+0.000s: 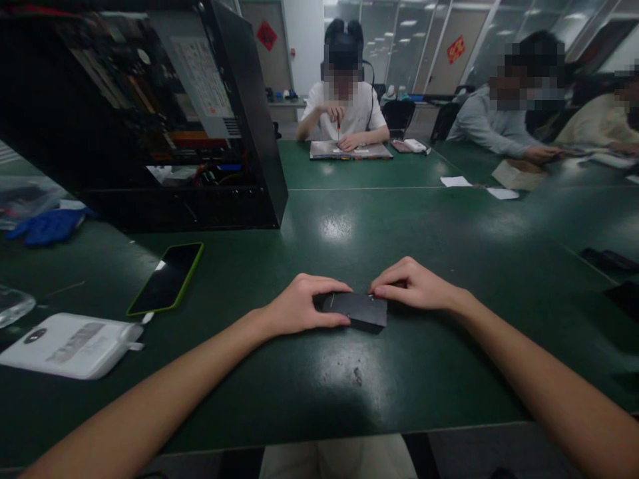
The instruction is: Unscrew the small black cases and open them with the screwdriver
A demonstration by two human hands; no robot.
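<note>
A small black box-shaped object (360, 310) lies on the green table (279, 392) in front of me. My left hand (309, 303) grips its left end, with the thumb along the near side and the fingers along the far side. At the box's far right corner is my right hand (412, 285), its thumb and fingertips pinched together. Something tiny and shiny shows by those fingertips, too small to make out.
An open black computer case (272, 153) stands at the back left. A green-edged phone (167, 278), a white power bank (70, 346) and a blue glove (47, 226) lie at left. Across the table, a person (349, 110) works on a flat panel (319, 150); others sit at right.
</note>
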